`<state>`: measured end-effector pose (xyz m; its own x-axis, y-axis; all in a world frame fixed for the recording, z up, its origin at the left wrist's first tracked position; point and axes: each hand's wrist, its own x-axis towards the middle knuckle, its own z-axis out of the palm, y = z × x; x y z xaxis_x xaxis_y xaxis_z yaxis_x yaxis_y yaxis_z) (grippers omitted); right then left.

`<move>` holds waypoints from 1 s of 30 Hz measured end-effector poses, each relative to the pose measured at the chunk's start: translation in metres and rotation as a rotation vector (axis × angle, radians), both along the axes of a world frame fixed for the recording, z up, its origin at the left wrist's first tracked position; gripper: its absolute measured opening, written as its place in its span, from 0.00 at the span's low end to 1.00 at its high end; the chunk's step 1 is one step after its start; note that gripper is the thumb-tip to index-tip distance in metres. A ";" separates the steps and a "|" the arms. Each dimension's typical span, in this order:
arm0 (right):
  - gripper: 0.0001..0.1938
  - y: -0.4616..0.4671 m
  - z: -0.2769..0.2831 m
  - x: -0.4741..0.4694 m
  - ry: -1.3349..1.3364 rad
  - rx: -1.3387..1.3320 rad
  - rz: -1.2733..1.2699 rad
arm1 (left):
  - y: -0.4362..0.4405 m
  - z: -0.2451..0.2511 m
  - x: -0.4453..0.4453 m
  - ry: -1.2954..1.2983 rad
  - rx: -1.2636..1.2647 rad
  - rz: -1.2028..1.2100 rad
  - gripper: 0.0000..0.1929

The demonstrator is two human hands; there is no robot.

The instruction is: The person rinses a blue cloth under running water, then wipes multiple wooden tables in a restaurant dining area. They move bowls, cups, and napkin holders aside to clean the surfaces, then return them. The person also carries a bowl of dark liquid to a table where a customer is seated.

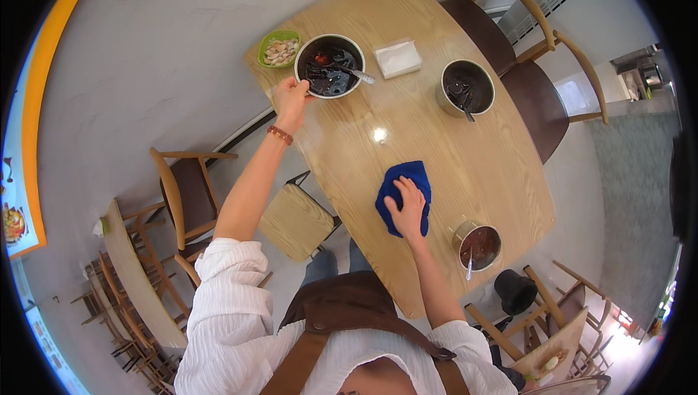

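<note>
At the far left of the wooden table (349, 128), my left hand (292, 102) grips the near-left side of a round metal pot (329, 66). Dark liquid, a red piece and a metal spoon (361, 74) are in this pot. My right hand (408, 208) lies palm down on a crumpled blue cloth (388, 179), its bent fingers holding it against the tabletop. A second metal pot (446, 98) with dark contents and a spoon stands at the right. Nearer me, a third metal pot (462, 237) contains reddish-brown residue and a spoon.
Touching the left pot is a green bowl (279, 49) of pale shells or scraps. White paper napkins (398, 59) lie between the two far pots. Chairs (531, 98) line the table's right side. A wooden stool (297, 221) stands at its left edge, and a black bin (514, 291) at lower right.
</note>
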<state>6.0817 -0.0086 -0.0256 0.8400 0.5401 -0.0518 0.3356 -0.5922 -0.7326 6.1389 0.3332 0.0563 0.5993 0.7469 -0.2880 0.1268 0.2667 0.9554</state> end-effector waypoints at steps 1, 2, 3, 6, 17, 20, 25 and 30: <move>0.18 0.004 0.004 0.013 0.107 0.231 -0.120 | 0.001 0.004 -0.021 0.003 0.021 -0.027 0.09; 0.15 0.007 0.001 0.025 0.099 0.294 -0.257 | -0.004 0.012 -0.038 -0.008 0.062 -0.024 0.09; 0.15 0.008 0.002 0.042 0.274 0.331 -0.379 | -0.009 0.020 -0.053 -0.018 0.101 -0.022 0.09; 0.18 0.021 0.011 0.107 0.478 0.569 -0.628 | -0.036 0.047 -0.093 -0.003 0.110 -0.011 0.12; 0.11 0.053 -0.021 0.257 0.596 0.951 -1.034 | -0.107 0.070 -0.324 0.049 -0.054 0.330 0.06; 0.13 0.025 -0.003 0.247 -0.114 -0.326 -0.205 | -0.124 0.085 -0.381 0.142 -0.008 0.511 0.12; 0.16 0.019 0.029 0.192 -0.321 -0.427 0.034 | -0.163 0.118 -0.478 0.029 0.063 0.750 0.10; 0.13 0.013 0.036 0.126 0.244 0.542 -0.127 | -0.225 0.126 -0.573 -0.051 0.085 0.978 0.09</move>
<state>6.2081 0.0048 0.0104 0.8981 0.4397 0.0031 0.0710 -0.1380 -0.9879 5.5654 0.1086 0.1820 -0.2843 0.9374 -0.2011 -0.1551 0.1620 0.9745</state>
